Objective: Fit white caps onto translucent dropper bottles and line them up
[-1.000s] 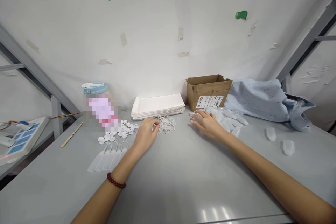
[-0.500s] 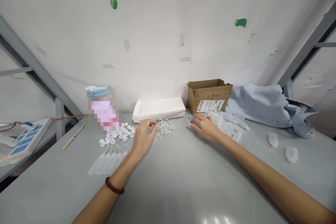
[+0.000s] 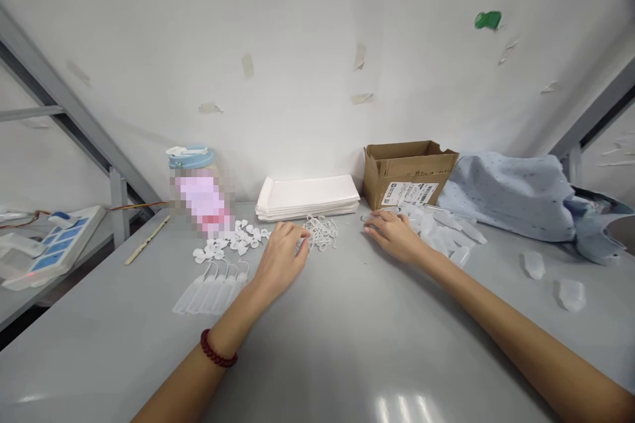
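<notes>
My left hand point(image 3: 284, 252) is at the left side of a small heap of white cord loops point(image 3: 323, 232). Its fingers curve over the heap's edge, with a gap between thumb and index finger and nothing seen held. My right hand point(image 3: 394, 234) lies low over the table, fingers apart, against the left end of a pile of clear plastic sleeves point(image 3: 436, 225). Left of my left hand are scattered small white plastic pieces point(image 3: 248, 236). In front of these, several translucent sleeves with cord loops point(image 3: 211, 294) lie in a row.
A stack of white paper envelopes point(image 3: 310, 193) lies by the wall, beside an open cardboard box point(image 3: 409, 178). Light blue cloth point(image 3: 510, 195) is heaped at the right, near two loose clear pieces point(image 3: 571, 295). A blue-lidded container point(image 3: 191, 158) and a thin stick point(image 3: 147, 240) are at the left.
The view has shifted slightly, so everything sits a little differently in the picture. Both hands remain at the same piles, my left hand's fingers reaching slightly further over the cord loops.
</notes>
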Tool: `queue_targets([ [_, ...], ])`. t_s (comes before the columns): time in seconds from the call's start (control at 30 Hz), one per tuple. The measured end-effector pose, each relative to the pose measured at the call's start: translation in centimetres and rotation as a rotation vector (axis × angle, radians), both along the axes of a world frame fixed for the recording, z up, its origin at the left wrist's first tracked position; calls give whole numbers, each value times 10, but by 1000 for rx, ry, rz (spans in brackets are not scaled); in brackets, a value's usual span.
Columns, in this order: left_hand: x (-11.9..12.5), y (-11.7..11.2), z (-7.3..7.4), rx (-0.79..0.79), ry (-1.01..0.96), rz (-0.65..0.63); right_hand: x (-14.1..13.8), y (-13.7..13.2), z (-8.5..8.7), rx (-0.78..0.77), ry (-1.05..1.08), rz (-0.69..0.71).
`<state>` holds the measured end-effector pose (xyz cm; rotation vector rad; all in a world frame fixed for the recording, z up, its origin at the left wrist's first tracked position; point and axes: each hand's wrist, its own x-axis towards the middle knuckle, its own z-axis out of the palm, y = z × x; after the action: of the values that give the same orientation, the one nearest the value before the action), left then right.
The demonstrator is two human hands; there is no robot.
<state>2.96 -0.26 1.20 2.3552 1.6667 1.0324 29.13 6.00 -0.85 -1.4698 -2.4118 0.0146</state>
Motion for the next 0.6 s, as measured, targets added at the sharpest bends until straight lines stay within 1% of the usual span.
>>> queue_targets([
  [0.1, 6, -1, -1, -38, 49, 35, -2, 0, -1, 21, 3, 28],
  [0.23, 18, 4, -6, -48, 81, 125, -5, -2, 2, 110, 10, 69],
  [0.33, 28, 6, -10, -37, 73, 179, -11, -11, 9, 212, 20, 136],
  [0.4, 31, 6, -11, -29, 61, 195, -18, -23, 14, 355, 87, 236],
  [0.47, 31, 6, -10, -27, 52, 211, -26, -36, 17, 413, 156, 298],
  [0.53, 30, 6, -10, -33, 50, 221, -33, -46, 20, 393, 230, 323],
  [0.6, 29, 6, -10, -37, 54, 214, -37, -51, 20, 315, 327, 294],
])
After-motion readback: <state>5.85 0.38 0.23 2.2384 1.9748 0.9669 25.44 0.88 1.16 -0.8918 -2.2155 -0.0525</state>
